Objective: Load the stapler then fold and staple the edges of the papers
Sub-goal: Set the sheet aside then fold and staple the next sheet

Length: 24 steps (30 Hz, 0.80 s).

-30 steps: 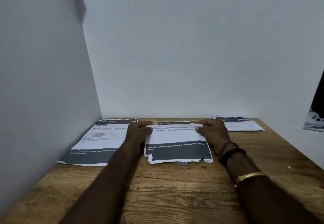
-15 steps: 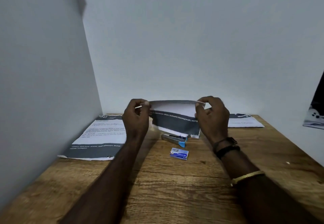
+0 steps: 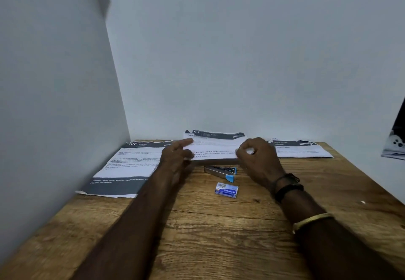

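Wooden table [image 3: 219,236]: brown, strongly grained top, pushed into a corner. Left wall [image 3: 54,82]: plain pale grey, meets the table's left edge. Back wall [image 3: 241,49]: same pale grey, bare, rising from the table's far edge. Dark object with a white pattern [image 3: 395,141]: at the right border beside the table, cropped; what it is cannot be told.

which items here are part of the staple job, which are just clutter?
Job: middle paper in both hands, left paper, right paper, stapler, staple box.
Clutter: dark printed item at the right edge; wristbands, bangle.
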Tool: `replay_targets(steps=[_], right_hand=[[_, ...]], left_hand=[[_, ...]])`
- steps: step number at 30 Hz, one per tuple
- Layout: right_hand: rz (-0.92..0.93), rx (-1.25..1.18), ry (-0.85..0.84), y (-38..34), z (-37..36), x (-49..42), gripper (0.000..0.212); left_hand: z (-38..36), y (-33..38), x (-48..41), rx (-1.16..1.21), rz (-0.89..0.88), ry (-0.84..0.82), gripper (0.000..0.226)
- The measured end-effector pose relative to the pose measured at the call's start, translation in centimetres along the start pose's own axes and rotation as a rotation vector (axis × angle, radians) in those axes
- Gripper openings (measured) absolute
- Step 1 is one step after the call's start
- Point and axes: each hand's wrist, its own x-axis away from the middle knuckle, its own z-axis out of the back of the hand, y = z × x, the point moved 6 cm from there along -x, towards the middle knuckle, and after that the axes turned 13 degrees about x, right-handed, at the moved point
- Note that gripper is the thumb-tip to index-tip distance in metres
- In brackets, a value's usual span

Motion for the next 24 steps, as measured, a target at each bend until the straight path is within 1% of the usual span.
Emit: replay_targets(steps=[2,4,6,8,11,13,15,18,21,24], right_hand=[[0.007,0.063,-0.192,0.2,-1.4,0.3,0.013],[0.007,0.116,-0.376,0.2,-2.7,0.8,0.021],[0.010,0.243,-0.494,0.4,-3.5,1.1,0.034],[0.024,0.357,-0.528,0.3,-3.6,1.3,0.043],[0.077,0.403,-0.474,-0.4,-3.2,1.1,0.046],[0.115,0.442,-0.445,-1.1,-3.0,1.1,0.047],[0.133,0.444,-0.440,-1.5,-3.0,1.1,0.041],[0.098,0.299,-0.483,-1.3,-2.9,1.1,0.027],[0.013,0.034,-0.530,-0.9,-2.7,1.3,0.024],[-0.082,-0.240,-0.498,-1.1,-2.6,0.9,0.027]], left_hand=[[-0.1,-0.6,0.0,-0.111,0.008,0.008,0.054],[-0.2,-0.7,0.0,-0.192,-0.014,0.033,0.059],[-0.2,-0.7,0.0,-0.248,-0.037,0.044,0.061],[-0.1,-0.7,-0.1,-0.279,-0.056,0.048,0.062],[0.0,-0.7,-0.2,-0.275,-0.099,0.081,0.052],[0.3,-0.7,-0.3,-0.279,-0.139,0.110,0.042],[0.7,-0.8,-0.4,-0.289,-0.149,0.132,0.040],[0.9,-1.0,-0.5,-0.291,-0.117,0.146,0.048],[0.8,-1.0,-0.5,-0.293,-0.096,0.135,0.057],[0.6,-1.1,-0.4,-0.302,-0.077,0.108,0.061]])
